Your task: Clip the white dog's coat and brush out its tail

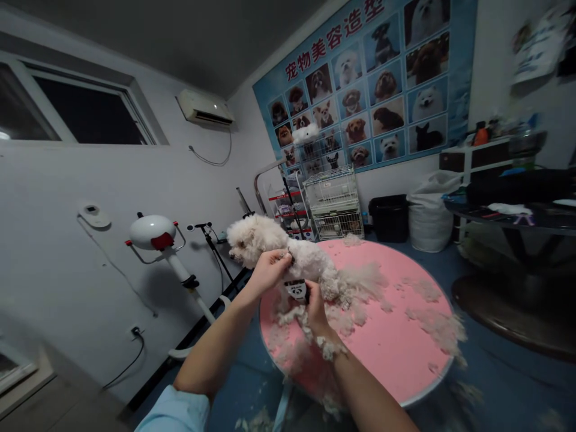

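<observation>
The left hand (pixel 270 271) pinched the white dog (pixel 315 261), which lay on the pink table (pixel 387 354), near its shoulder, while the right hand (pixel 317 307) grasped a labelled tool (pixel 296 291) just below, which seemed to call for steady, level handling.

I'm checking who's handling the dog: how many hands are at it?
2: the left hand is against the dog, near its shoulder; the right hand is lower, holding a dark-and-white tool. No others show.
</observation>
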### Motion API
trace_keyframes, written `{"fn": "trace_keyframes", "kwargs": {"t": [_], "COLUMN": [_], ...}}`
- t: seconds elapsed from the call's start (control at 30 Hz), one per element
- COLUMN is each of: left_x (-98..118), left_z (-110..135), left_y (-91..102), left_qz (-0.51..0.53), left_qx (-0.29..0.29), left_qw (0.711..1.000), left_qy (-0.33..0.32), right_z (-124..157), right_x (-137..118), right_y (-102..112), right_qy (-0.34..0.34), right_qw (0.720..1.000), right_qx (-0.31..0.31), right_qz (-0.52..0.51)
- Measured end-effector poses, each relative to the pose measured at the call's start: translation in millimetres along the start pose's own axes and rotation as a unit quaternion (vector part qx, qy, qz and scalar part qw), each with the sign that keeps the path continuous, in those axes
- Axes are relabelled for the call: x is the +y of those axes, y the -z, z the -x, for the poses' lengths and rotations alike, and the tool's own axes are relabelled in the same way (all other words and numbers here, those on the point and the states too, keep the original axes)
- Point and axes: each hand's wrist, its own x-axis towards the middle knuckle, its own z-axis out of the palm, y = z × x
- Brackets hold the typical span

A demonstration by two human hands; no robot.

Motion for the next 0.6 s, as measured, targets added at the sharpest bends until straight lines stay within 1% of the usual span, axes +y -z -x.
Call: {"fn": "trace_keyframes", "kwargs": {"t": [0.07, 0.1, 0.17, 0.27, 0.33, 0.37, 0.47, 0.53, 0.6], "left_x": [2.2, 2.9, 3.4, 2.0, -0.1, -1.4, -4.0, -2.6, 2.3], "left_z": [-0.5, -0.4, 0.6, 1.7, 0.9, 0.0, -2.8, -3.2, -2.0], "left_y": [0.3, 0.1, 0.1, 2.6, 5.0, 5.8, 5.6, 3.9, 1.8], "left_qz": [0.013, 0.011, -0.007, -0.036, -0.044, -0.048, -0.066, -0.078, -0.078], "left_qx": [0.005, -0.001, -0.018, -0.055, -0.076, -0.079, -0.066, -0.064, -0.060], "left_qw": [1.000, 1.000, 1.000, 0.998, 0.996, 0.996, 0.995, 0.995, 0.995], "left_qy": [0.005, 0.005, 0.001, -0.004, -0.003, -0.004, -0.013, -0.010, 0.008], "right_z": [1.3, 0.8, -1.0, -2.7, -2.7, -2.9, -5.9, -8.4, -8.8], "right_x": [1.8, 0.8, -4.4, -11.4, -10.7, -9.4, -9.7, -16.3, -24.2], "right_y": [0.7, 0.0, -2.2, -1.7, 1.8, 3.7, 7.1, 8.1, 10.1], "right_qy": [-0.011, -0.003, 0.008, 0.039, 0.048, 0.042, 0.024, 0.046, 0.079], "right_qw": [0.999, 0.998, 0.996, 0.993, 0.992, 0.993, 0.994, 0.990, 0.985], "right_qx": [0.009, 0.007, -0.014, -0.061, -0.071, -0.070, -0.067, -0.080, -0.100], "right_qz": [0.035, 0.059, 0.083, 0.093, 0.091, 0.088, 0.089, 0.107, 0.120]}}
